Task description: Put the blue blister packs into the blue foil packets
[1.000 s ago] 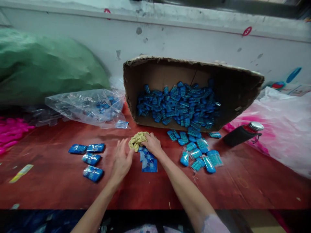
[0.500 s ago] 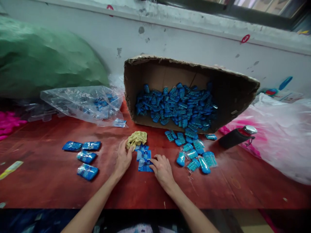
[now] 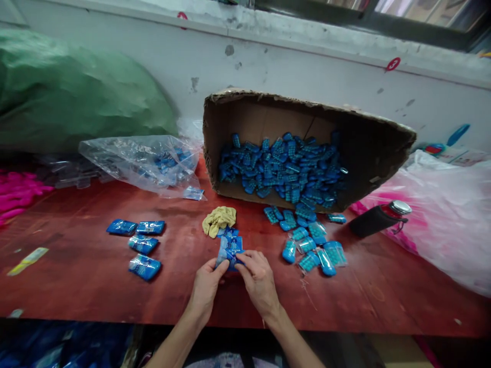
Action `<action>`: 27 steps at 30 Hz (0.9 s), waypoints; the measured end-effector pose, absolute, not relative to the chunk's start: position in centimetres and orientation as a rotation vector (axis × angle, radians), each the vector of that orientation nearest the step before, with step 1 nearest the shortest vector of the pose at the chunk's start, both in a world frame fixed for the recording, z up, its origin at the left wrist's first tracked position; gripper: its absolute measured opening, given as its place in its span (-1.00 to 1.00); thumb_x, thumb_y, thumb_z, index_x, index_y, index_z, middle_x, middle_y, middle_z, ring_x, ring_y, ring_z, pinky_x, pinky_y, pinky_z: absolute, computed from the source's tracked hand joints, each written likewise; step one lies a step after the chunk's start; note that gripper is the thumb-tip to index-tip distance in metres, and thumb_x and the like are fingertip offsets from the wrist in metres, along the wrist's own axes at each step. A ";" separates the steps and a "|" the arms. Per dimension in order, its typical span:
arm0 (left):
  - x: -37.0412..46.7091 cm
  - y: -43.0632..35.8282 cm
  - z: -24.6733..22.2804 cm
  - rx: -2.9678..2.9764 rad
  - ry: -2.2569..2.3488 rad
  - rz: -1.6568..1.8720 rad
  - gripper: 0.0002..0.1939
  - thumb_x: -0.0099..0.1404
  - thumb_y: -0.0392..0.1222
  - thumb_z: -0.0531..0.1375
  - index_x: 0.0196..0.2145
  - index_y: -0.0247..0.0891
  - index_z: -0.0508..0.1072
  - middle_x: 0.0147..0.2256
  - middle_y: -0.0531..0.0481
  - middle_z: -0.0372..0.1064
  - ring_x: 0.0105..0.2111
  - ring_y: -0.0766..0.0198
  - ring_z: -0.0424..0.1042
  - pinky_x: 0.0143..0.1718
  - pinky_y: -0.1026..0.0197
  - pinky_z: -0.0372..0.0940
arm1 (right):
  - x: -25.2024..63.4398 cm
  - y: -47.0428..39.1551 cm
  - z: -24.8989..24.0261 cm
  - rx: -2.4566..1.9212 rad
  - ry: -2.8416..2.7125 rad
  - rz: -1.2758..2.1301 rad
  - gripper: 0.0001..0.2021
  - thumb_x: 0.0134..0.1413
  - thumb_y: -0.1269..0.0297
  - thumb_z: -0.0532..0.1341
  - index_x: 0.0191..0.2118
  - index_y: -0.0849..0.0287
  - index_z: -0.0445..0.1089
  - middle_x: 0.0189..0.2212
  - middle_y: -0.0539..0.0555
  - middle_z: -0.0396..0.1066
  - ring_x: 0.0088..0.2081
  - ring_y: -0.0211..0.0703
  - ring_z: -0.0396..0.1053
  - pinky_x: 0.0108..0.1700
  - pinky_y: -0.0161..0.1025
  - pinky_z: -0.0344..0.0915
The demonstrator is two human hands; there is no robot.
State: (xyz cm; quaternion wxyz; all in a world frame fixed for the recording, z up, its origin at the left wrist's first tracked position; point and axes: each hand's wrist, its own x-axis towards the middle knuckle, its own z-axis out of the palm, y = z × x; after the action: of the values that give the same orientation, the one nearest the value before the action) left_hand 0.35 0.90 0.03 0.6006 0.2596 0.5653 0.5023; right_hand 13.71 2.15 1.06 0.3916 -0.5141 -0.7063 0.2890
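Note:
Both my hands are closed on a flat blue printed plastic packet (image 3: 227,252) at the near end of a short overlapping row. My left hand (image 3: 205,289) pinches its near left corner between thumb and fingers. My right hand (image 3: 259,282) grips the right side, fingertips close to the left thumb. More flat packets (image 3: 232,240) lie just beyond, partly tucked under a crumpled yellow cloth (image 3: 219,221). To the left rest several filled blue packets (image 3: 144,267). On the right, several loose blue pieces with turquoise bumps and clear film (image 3: 309,261) are scattered.
A torn cardboard box (image 3: 261,107) lies on its side, heaped with the same blue pieces. Left of it are a clear bag (image 3: 126,158) of blue packets and a big green sack (image 3: 84,97). A black bottle (image 3: 370,220) stands before a translucent bag (image 3: 448,220) at right.
My left hand has left the yellow cloth and come nearer to me, onto the near packet. My right hand has kept to that packet's right side. The view has shifted slightly left.

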 end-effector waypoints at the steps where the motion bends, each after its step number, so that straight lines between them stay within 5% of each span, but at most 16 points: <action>1: 0.3 0.9 0.1 0.583 1.279 1.177 -0.74 -0.02 -0.11 0.24 -0.38 -0.32 0.47 -0.50 -0.02 0.45 -0.52 0.36 0.35 -0.53 0.36 0.14 | 13.5 2.2 1.0 -1.288 -1.651 0.869 -0.73 0.00 0.30 0.16 -0.11 0.05 0.36 -0.25 0.08 0.37 -0.25 -0.13 0.28 -0.17 -0.18 0.20; 4: 0.2 0.7 0.3 0.507 1.216 1.223 -0.75 -0.05 -0.12 0.27 -0.42 -0.34 0.47 -0.54 -0.02 0.44 -0.58 0.37 0.33 -0.57 0.36 0.14 | 12.7 2.8 0.5 -1.195 -1.211 1.369 -0.68 -0.11 0.22 0.23 -0.17 0.17 0.36 -0.36 0.04 0.38 -0.42 -0.22 0.29 -0.34 -0.26 0.25; 7: 0.4 0.5 0.3 0.450 1.236 1.287 -0.76 -0.12 -0.15 0.30 -0.49 -0.37 0.46 -0.59 -0.01 0.43 -0.62 0.38 0.31 -0.60 0.36 0.15 | 11.8 3.0 0.3 -1.123 -1.041 1.596 -0.80 -0.14 0.18 0.22 -0.52 0.24 0.34 -0.62 -0.07 0.27 -0.57 -0.34 0.16 -0.48 -0.36 0.16; 11: 0.7 0.5 0.3 0.386 1.253 1.343 -0.78 -0.13 -0.17 0.30 -0.51 -0.38 0.45 -0.60 0.02 0.41 -0.61 0.37 0.32 -0.61 0.35 0.19 | 10.9 2.6 0.2 -1.156 -1.033 1.543 -0.78 -0.11 0.22 0.18 -0.61 0.22 0.22 -0.69 -0.13 0.12 -0.62 -0.39 0.02 -0.54 -0.40 0.04; 21: 0.9 1.2 0.6 0.316 1.223 1.358 -0.75 -0.17 -0.15 0.32 -0.56 -0.36 0.39 -0.69 0.12 0.31 -0.69 0.45 0.24 -0.65 0.38 0.22 | 9.8 2.2 -1.1 -1.256 -1.119 1.302 -0.74 0.02 0.16 0.07 -0.58 0.17 0.14 -0.64 -0.12 0.10 -0.56 -0.34 0.06 -0.52 -0.40 0.06; 27: -0.1 0.9 1.0 0.360 1.134 1.123 -0.65 -0.18 -0.15 0.34 -0.42 -0.37 0.41 -0.56 0.01 0.43 -0.65 0.36 0.35 -0.69 0.36 0.21 | 11.5 2.0 0.6 -1.319 -1.414 1.109 -0.66 0.10 0.16 0.01 -0.63 0.18 0.17 -0.67 -0.13 0.06 -0.59 -0.34 0.05 -0.53 -0.40 0.03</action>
State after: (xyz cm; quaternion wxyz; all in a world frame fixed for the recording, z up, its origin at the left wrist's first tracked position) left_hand -0.08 0.87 1.04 0.6837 0.1608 0.5059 0.5007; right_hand 11.46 1.98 0.61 0.4404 -0.5311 -0.5695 0.4467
